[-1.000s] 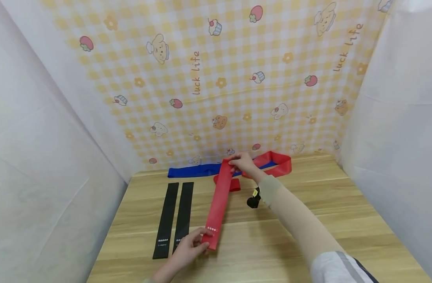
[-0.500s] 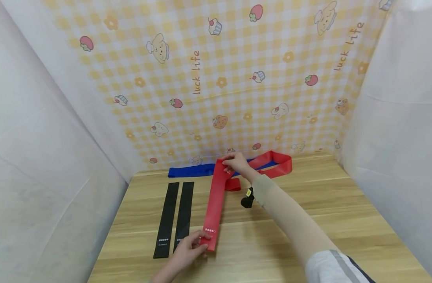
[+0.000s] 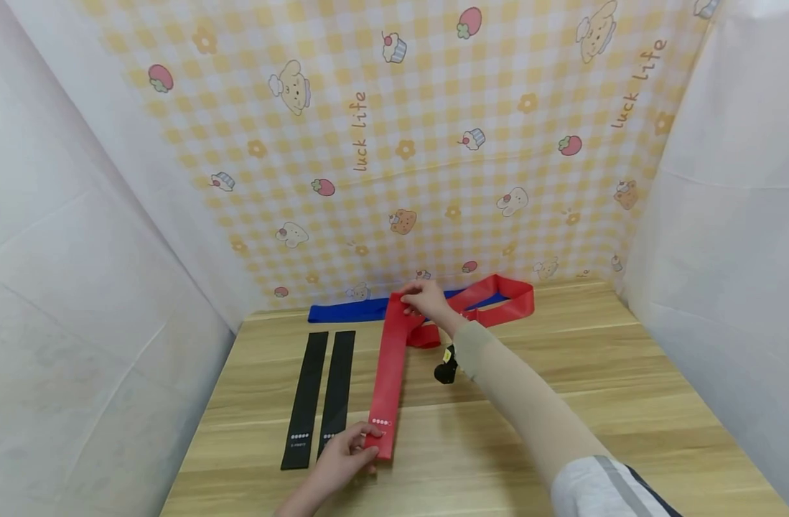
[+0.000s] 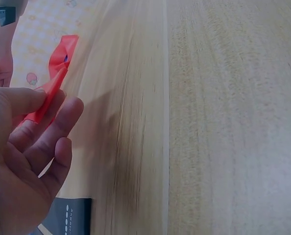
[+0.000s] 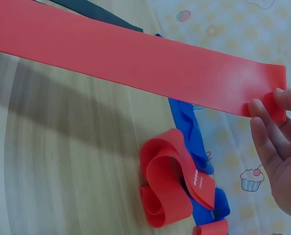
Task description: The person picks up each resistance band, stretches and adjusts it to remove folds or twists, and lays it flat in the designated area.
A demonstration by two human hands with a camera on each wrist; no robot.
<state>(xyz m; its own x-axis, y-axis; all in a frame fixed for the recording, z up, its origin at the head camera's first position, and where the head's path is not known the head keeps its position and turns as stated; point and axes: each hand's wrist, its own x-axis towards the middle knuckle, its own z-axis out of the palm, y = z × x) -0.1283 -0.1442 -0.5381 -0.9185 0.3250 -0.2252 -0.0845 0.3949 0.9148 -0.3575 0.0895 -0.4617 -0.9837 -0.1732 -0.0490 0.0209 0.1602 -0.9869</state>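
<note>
A flat red resistance band (image 3: pixel 388 366) stretches lengthwise between my two hands, apparently raised off the wooden table, as its shadow lies apart from it in the right wrist view. Its near end, with a row of white dots, is pinched between the thumb and fingers of my left hand (image 3: pixel 342 459). At the far end my right hand (image 3: pixel 429 301) pinches a corner. To the left lie two black resistance bands (image 3: pixel 306 395), side by side and flat; my left hand partly covers the near end of the inner one.
Along the back lies a blue resistance band (image 3: pixel 349 311). Another red band (image 3: pixel 513 305), curled and looped, rests over it. A patterned cloth (image 3: pixel 403 179) hangs behind the table (image 3: pixel 497 445); white sheets (image 3: pixel 711 215) hang at both sides.
The far end of the red band has moved left with my right hand, bringing the band closer to the black ones. My left hand has barely moved.
</note>
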